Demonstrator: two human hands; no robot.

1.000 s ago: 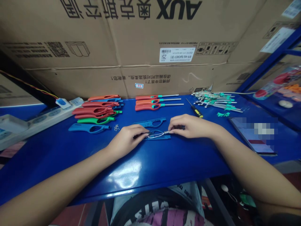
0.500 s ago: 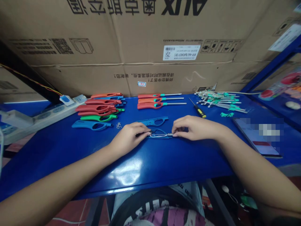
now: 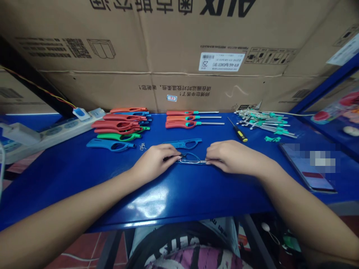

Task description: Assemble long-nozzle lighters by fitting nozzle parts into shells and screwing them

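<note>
A blue lighter shell half (image 3: 192,154) lies on the blue table, with a white wire (image 3: 187,162) running inside it. My left hand (image 3: 158,158) is closed in a pinch at its left end, where the fingertips hide the parts beneath. At the right end, my right hand (image 3: 228,155) pinches a short metal tube (image 3: 202,162) that sits in the shell's nozzle. Just behind lies another blue shell half (image 3: 186,143), untouched. Small metal screws (image 3: 143,147) are scattered to the left of it.
Coloured lighter shells (image 3: 117,125) are piled at left, near a power strip (image 3: 66,129). Finished-looking lighters (image 3: 183,124) lie at the back. A screwdriver (image 3: 238,131), tube assemblies with green parts (image 3: 269,121) and a phone (image 3: 307,170) are at right. A cardboard box (image 3: 168,45) stands behind.
The view has shifted slightly. My right hand has turned a little, its fingers more bunched at the tube. My left hand keeps its pinch on the shell's left end.
</note>
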